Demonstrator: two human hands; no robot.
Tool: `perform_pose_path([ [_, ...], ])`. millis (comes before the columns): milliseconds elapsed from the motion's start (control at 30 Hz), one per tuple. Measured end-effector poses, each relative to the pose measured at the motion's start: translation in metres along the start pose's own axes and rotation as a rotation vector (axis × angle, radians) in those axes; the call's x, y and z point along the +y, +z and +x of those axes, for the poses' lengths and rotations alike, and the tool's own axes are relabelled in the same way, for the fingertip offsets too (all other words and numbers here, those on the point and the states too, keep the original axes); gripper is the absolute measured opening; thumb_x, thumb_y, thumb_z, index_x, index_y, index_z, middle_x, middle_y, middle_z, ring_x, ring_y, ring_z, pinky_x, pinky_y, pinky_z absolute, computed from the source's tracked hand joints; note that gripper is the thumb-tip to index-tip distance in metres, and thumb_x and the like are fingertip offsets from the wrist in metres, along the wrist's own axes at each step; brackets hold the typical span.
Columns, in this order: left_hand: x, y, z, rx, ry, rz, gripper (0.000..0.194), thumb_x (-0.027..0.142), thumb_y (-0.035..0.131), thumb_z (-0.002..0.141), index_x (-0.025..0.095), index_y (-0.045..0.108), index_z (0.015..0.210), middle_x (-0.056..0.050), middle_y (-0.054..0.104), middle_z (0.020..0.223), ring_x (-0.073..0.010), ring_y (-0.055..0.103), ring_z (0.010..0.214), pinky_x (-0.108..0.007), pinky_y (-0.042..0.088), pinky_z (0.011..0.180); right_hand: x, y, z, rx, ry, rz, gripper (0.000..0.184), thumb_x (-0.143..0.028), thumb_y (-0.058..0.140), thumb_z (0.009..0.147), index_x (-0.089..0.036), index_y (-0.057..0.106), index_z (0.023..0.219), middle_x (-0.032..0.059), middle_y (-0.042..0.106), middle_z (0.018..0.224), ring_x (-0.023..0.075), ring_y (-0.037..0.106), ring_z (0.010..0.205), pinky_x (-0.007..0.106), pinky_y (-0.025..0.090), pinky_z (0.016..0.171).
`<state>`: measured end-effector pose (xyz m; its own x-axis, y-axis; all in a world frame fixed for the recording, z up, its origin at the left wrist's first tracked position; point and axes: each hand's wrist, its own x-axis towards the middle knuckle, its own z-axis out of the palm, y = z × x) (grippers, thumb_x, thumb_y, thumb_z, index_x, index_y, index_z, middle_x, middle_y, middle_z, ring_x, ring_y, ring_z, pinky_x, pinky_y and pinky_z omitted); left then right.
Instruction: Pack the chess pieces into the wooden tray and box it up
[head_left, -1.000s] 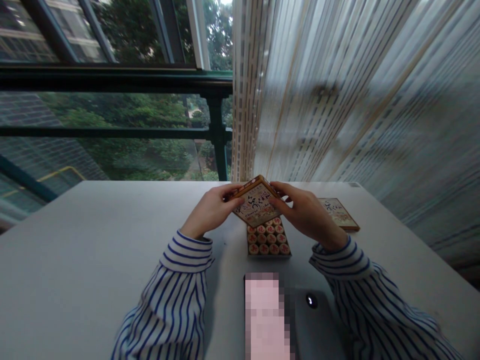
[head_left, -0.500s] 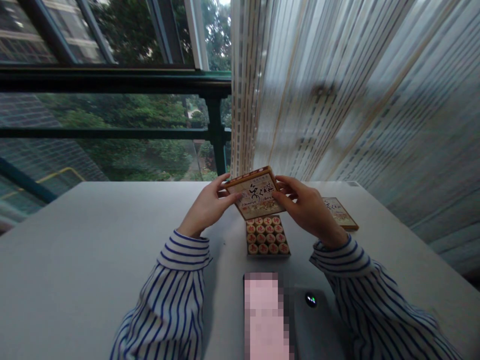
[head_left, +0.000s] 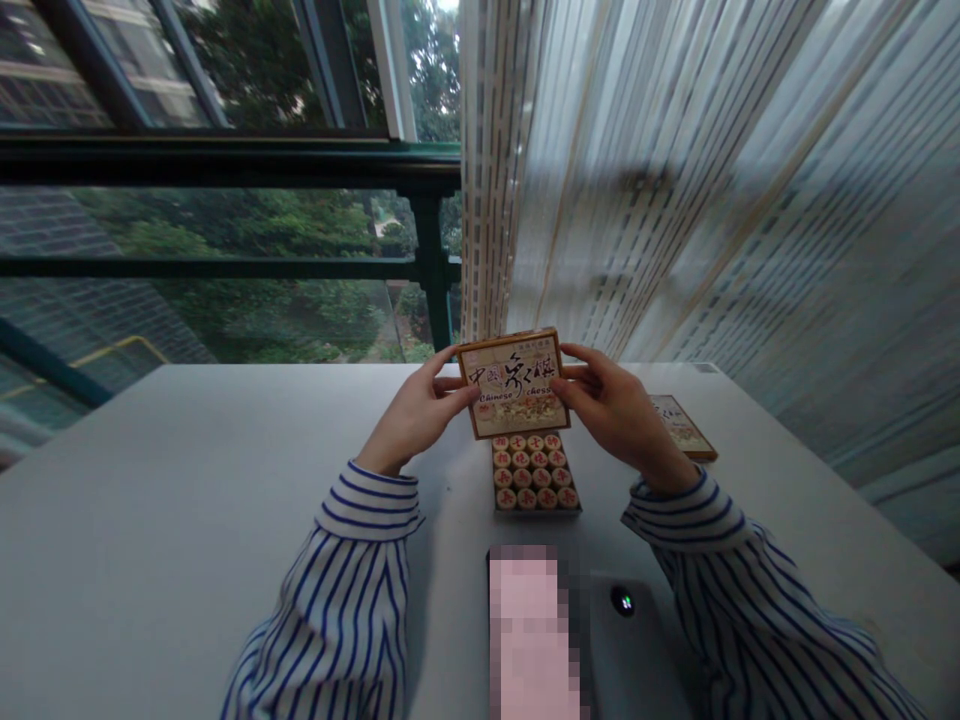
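Observation:
Between my two hands is a box lid [head_left: 517, 408] printed "Chinese chess", its decorated face tilted toward me. My left hand [head_left: 424, 408] grips the lid's left edge, thumb on the printed face and fingers behind. On the opposite edge, my right hand [head_left: 609, 408] pinches it the same way. Just below and nearer to me, an uncovered box [head_left: 536, 514] stands on the table, filled with rows of round wooden chess pieces [head_left: 533, 469] with red characters. The held lid hides the far edge of this box.
Another printed chess lid or box [head_left: 688, 435] lies right of my right hand. Nearer to me are a phone [head_left: 525, 630] with a blurred-out screen and a grey device [head_left: 634, 650] with a lit round display. Beyond the white table [head_left: 187, 480] are a railing and a striped curtain [head_left: 637, 200].
The lid has turned from a diamond-like slant to nearly level, its printed face now squarer to me. Both hands keep hold of it, and more of the chess pieces show beneath.

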<state>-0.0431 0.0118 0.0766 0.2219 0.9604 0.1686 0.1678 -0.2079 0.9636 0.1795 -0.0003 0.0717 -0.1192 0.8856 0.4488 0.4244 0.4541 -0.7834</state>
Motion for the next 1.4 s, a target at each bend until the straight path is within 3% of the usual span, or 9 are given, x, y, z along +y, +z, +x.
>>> perform_pose_path([
  [267,0.0,-0.002,0.0,-0.028,-0.043,0.041,0.049,0.03,0.059,0.073,0.013,0.05,0.118,-0.011,0.068,0.094,-0.0208,0.063,0.083,-0.032,0.049,0.067,0.005,0.002,0.0,-0.002,0.015,0.029,0.042,-0.032,0.053,0.08,-0.022,0.045,0.12,0.0063,0.066,0.101,0.0199,0.063,0.089,0.04,0.053,0.079],
  [600,-0.001,0.0,0.002,0.026,-0.032,-0.098,0.051,0.031,0.061,0.073,0.014,0.049,0.119,-0.01,0.068,0.094,-0.0203,0.063,0.084,-0.036,0.052,0.073,0.001,0.0,0.0,-0.01,-0.043,-0.072,0.046,-0.03,0.05,0.08,-0.022,0.042,0.125,0.007,0.056,0.118,0.0181,0.064,0.08,0.036,0.056,0.071],
  [933,0.004,0.001,0.0,0.033,0.005,-0.134,0.043,0.025,0.058,0.075,0.014,0.051,0.116,-0.01,0.067,0.096,-0.0185,0.064,0.082,-0.036,0.053,0.073,-0.006,-0.003,-0.007,-0.031,-0.038,-0.148,0.05,-0.03,0.049,0.082,-0.024,0.037,0.13,0.0076,0.055,0.119,0.018,0.064,0.081,0.038,0.055,0.073],
  [1167,0.007,0.003,-0.001,0.023,0.007,-0.138,0.044,0.026,0.06,0.074,0.013,0.052,0.115,-0.01,0.067,0.095,-0.0198,0.063,0.084,-0.036,0.053,0.072,-0.008,-0.002,-0.025,-0.016,-0.021,-0.097,0.055,-0.032,0.048,0.083,-0.023,0.03,0.134,0.01,0.051,0.123,0.0166,0.063,0.08,0.034,0.056,0.069],
  [1400,0.013,0.011,-0.004,-0.03,0.002,-0.129,0.043,0.024,0.058,0.074,0.014,0.051,0.115,-0.007,0.068,0.091,-0.0167,0.064,0.079,-0.032,0.054,0.069,0.006,0.001,-0.054,-0.008,-0.05,-0.021,0.057,-0.03,0.047,0.085,-0.023,0.024,0.136,0.0132,0.04,0.131,0.0194,0.059,0.095,0.032,0.056,0.07],
])
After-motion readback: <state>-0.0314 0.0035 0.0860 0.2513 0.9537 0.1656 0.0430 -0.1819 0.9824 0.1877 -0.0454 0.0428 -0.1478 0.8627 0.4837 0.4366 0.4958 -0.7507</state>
